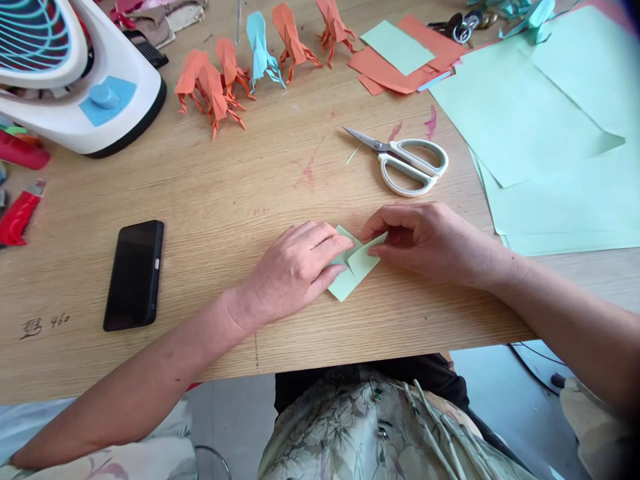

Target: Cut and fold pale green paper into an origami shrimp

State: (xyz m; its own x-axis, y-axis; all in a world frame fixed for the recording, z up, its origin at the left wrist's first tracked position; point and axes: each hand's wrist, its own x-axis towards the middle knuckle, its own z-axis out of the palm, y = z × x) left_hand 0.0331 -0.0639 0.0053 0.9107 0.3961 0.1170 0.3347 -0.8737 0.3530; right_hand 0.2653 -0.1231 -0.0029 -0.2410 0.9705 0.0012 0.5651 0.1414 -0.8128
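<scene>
A small piece of light green paper (345, 285), partly folded, lies on the wooden table near its front edge. My left hand (303, 260) rests over the paper's left side, fingers pressing it against the tabletop. On the other side, my right hand (417, 240) pinches a raised flap at the paper's right corner between thumb and fingers. Part of the paper is hidden beneath the left fingers. Just beyond my hands lie scissors (407, 160) with white handles, their blades closed and pointing left.
Several folded orange paper figures (287, 37) and a blue one (259, 50) stand at the back. Large green sheets (560, 173) cover the right side. A black phone (134, 275), a white fan (120, 100) and a red cutter (20, 213) are on the left.
</scene>
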